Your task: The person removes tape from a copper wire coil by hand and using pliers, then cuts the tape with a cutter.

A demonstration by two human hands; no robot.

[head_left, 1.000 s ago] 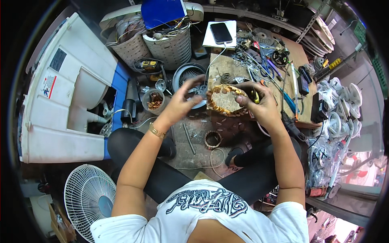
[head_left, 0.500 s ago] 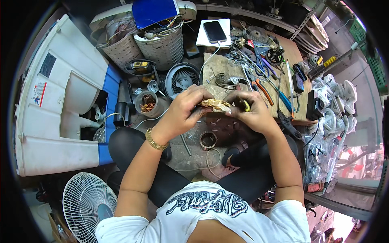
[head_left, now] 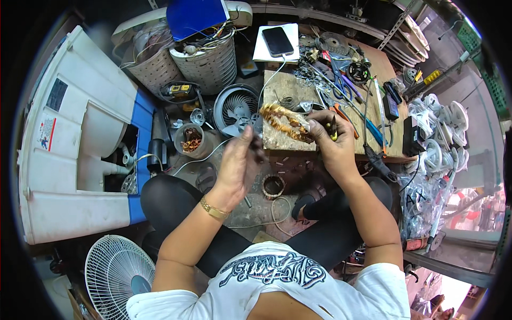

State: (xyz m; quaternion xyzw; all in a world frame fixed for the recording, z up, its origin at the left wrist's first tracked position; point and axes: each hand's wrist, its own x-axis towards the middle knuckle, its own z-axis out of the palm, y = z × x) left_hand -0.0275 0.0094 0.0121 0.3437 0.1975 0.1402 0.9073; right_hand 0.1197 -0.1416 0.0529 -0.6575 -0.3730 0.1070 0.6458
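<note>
My right hand (head_left: 336,146) pinches a ring-shaped copper wire coil (head_left: 288,125) between thumb and fingers, above the front edge of the wooden board. Pale material lies along part of the coil. A small tool with yellow-and-dark handles (head_left: 334,135) is also tucked in that hand; its working end is hidden. My left hand (head_left: 237,165) is off the coil, to its lower left. Its thumb points up, apart from the fingers, which are blurred, and I see nothing in it. On the floor below rests another ring (head_left: 273,185) with a coppery rim.
A wooden board (head_left: 277,140) carries pliers, scissors, metal scraps and a phone (head_left: 277,41) on white paper. At left stand a tub of copper scraps (head_left: 182,144), a round fan housing (head_left: 220,114) and a large white-and-blue casing (head_left: 58,176). White plastic parts (head_left: 434,122) pile up at right.
My left hand has let go of the coil and moved down and left. The coil, now in my right hand alone, is raised and tilted, showing more of its ring.
</note>
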